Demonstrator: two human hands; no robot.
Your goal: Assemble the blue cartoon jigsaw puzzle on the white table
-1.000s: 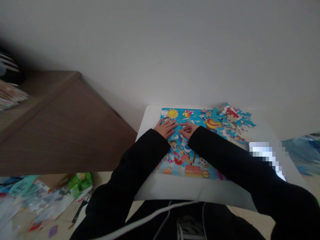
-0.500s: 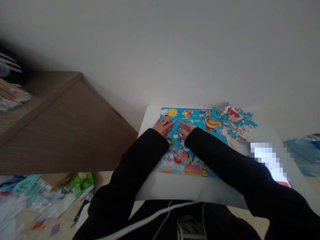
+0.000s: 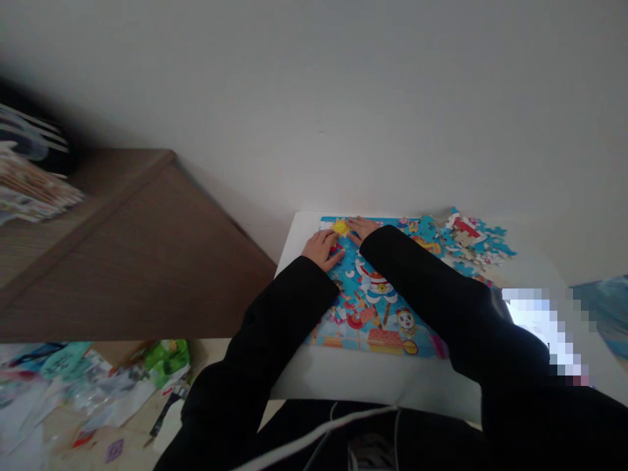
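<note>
A colourful jigsaw puzzle (image 3: 377, 320) lies flat on a white table (image 3: 373, 379), its picture largely joined, with a yellow sun at the upper left. Resting on its left part is my left hand (image 3: 324, 248), palm down with the fingers apart. My right hand (image 3: 360, 229) lies beside the sun near the puzzle's top edge, fingers stretched over the pieces. Nothing shows in either hand. To the right of the board sits a heap of loose puzzle pieces (image 3: 471, 239). My right forearm hides part of the puzzle.
A brown wooden cabinet (image 3: 161, 261) stands at the left, with books (image 3: 36, 186) on it. Behind the table rises a pale wall (image 3: 318, 98). A bright, pixelated screen-like thing (image 3: 534, 320) lies at the right. Bags and litter (image 3: 98, 386) cover the floor lower left.
My right hand has moved up the puzzle, from its middle to beside the sun. My left hand stays at about the same place. The whole view has shifted slightly.
</note>
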